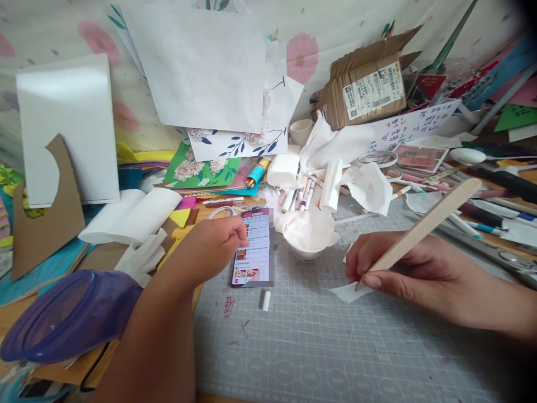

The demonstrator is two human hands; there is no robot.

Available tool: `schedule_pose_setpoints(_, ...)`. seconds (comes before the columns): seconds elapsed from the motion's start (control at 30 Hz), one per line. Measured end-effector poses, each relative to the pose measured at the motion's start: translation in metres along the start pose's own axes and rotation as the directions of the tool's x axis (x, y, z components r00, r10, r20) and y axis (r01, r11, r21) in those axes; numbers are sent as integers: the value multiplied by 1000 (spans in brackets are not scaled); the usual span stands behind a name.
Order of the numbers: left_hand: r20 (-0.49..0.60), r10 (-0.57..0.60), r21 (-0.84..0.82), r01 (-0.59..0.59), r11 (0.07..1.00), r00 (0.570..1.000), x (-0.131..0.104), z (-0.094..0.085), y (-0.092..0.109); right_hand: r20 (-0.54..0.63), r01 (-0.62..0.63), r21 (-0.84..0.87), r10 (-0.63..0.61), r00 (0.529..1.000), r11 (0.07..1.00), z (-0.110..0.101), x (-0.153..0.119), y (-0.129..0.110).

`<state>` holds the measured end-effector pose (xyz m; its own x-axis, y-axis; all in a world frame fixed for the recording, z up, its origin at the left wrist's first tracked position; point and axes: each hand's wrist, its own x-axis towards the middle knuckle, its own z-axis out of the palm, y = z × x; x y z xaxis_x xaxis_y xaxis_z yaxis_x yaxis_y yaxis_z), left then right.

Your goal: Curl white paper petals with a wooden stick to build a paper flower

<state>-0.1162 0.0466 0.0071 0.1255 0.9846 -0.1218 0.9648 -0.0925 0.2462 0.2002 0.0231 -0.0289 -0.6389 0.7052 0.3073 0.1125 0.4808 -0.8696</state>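
Observation:
My left hand point(218, 246) is over the smartphone point(255, 263), its fingers curled in at the edge of the lit screen. It holds nothing that I can see; whether a fingertip touches the glass I cannot tell. A flat wooden craft stick point(432, 226) slants up from my right hand point(415, 277), gripped between thumb and fingers. Its lower end meets a scrap of thin white paper point(346, 294) on the grey cutting mat point(293, 341). Between the hands stands a small white bowl point(308, 256) covered with white tissue. A short white cap point(266, 300) lies below the phone.
Marker pens point(300, 193), tissue rolls point(145, 215) and crumpled paper point(371, 187) crowd the back of the mat. A torn cardboard box point(361, 92) leans behind them. Beside my left forearm is a purple plastic container point(71, 316). Pens and tools point(495, 215) lie beyond my right hand.

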Motion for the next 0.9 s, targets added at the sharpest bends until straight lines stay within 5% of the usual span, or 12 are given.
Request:
schedule_pose_setpoints(0.23,63,-9,62,5,998,998,-1,2,3,-2,-7,-14,7,1000,1000,1,-3,0)
schedule_pose_setpoints(0.9,25,-5,55,4,998,1000,3,5,-1,22,-20,-22,20,1000,1000,1,0,-4)
